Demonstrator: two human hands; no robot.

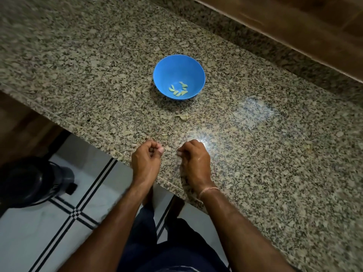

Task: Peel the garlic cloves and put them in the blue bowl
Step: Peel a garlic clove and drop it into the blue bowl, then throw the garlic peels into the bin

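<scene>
The blue bowl (179, 64) stands on the granite counter, a forearm's length beyond my hands, with several peeled pale garlic cloves (178, 89) at its bottom. A scrap of dry garlic skin (182, 117) lies on the counter just in front of the bowl. My left hand (146, 158) hovers at the counter's front edge, its fingers curled into a loose fist with the thumb against the index finger. My right hand (193, 156) is beside it, a short gap away, also with curled fingers. I see nothing held in either hand.
The granite counter (265, 154) runs diagonally, with a raised granite ledge and wooden trim (294, 26) behind it. A bright light glare sits by my right hand. Below the counter edge are a tiled floor and a dark round container (33, 183) at the left.
</scene>
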